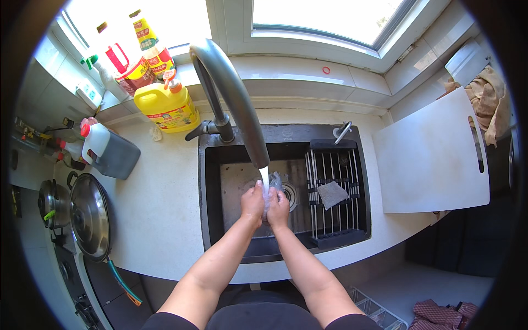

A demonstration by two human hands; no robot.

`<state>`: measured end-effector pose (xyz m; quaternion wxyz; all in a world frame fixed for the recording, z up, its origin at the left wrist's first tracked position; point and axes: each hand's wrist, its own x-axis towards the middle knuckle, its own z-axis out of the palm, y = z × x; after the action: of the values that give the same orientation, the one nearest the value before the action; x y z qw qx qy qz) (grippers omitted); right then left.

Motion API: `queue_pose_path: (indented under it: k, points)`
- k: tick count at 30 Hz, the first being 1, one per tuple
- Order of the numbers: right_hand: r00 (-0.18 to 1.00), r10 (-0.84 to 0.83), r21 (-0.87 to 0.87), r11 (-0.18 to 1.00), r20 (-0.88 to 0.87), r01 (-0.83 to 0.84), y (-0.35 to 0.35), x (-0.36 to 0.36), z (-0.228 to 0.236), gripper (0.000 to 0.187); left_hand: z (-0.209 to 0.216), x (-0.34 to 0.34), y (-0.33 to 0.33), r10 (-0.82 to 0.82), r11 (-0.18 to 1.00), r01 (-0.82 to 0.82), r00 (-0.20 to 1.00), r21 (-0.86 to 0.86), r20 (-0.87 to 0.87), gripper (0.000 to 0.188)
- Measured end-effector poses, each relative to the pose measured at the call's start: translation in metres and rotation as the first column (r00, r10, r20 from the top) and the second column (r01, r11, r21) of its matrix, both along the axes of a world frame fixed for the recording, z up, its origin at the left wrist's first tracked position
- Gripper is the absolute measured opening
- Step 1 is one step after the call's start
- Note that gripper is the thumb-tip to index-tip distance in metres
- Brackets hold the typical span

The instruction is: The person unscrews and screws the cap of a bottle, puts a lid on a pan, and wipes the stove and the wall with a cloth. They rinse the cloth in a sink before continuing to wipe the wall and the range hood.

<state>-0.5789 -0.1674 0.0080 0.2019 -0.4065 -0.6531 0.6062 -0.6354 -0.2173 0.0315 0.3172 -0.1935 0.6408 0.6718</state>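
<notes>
Head view, centre of the frame: the left hand (pixel 252 204) and the right hand (pixel 279 209) were curled together around a grey see-through thing (pixel 276 180) that looked like thin plastic; most of their fingers were hidden. The thing was in the middle of the frame, its upper end showing just beyond the right hand, under water (pixel 265 177) running from the tap (pixel 243 104). Both hands were over the dark sink (pixel 316 132). Right of centre, a grey cloth (pixel 333 195) lay on a rack (pixel 333 144) set over the sink. At the upper left stood a yellow jug (pixel 165 108), with a jug of dark liquid (pixel 114 154) lower and farther left. A large pan (pixel 89 217) was at the left of the frame, and a white cutting board (pixel 432 157) was at the right.
</notes>
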Motion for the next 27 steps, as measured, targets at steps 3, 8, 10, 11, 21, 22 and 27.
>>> queue_pose_path:
  k: [3,8,10,11,21,22,27]
  points:
    - [0.999,-0.01,0.003,1.0,-0.037,0.01,0.001,-0.002,-0.002,0.031,-0.009,-0.001,0.0,-0.073,0.996,0.071,0.996,-0.053,-0.047,0.035]
    - [0.993,0.119,0.089,0.989,-0.002,-0.119,0.004,0.0,0.002,0.028,-0.026,-0.004,-0.004,-0.109,0.991,0.101,0.989,-0.084,-0.096,0.026]
    - [0.987,0.155,0.11,0.981,0.034,-0.157,0.005,-0.001,0.007,0.027,-0.038,-0.006,-0.008,-0.132,0.987,0.12,0.985,-0.107,-0.112,0.027]
    - [0.982,0.179,0.123,0.975,0.057,-0.185,0.005,-0.001,0.005,0.027,-0.044,-0.006,-0.009,-0.143,0.985,0.128,0.983,-0.119,-0.12,0.027]
    - [0.946,0.255,-0.38,0.91,0.199,-0.165,0.031,0.011,0.01,0.025,-0.052,-0.02,-0.043,0.342,0.858,-0.438,0.876,0.268,0.339,0.035]
    - [0.939,0.272,-0.359,0.915,0.211,-0.185,0.033,0.01,0.023,0.026,-0.056,-0.024,-0.046,0.338,0.845,-0.457,0.858,0.277,0.387,0.034]
    - [0.967,0.253,-0.028,0.967,0.013,-0.253,0.038,0.009,0.043,0.036,-0.014,-0.023,-0.043,0.303,0.917,-0.377,0.871,0.13,0.387,0.041]
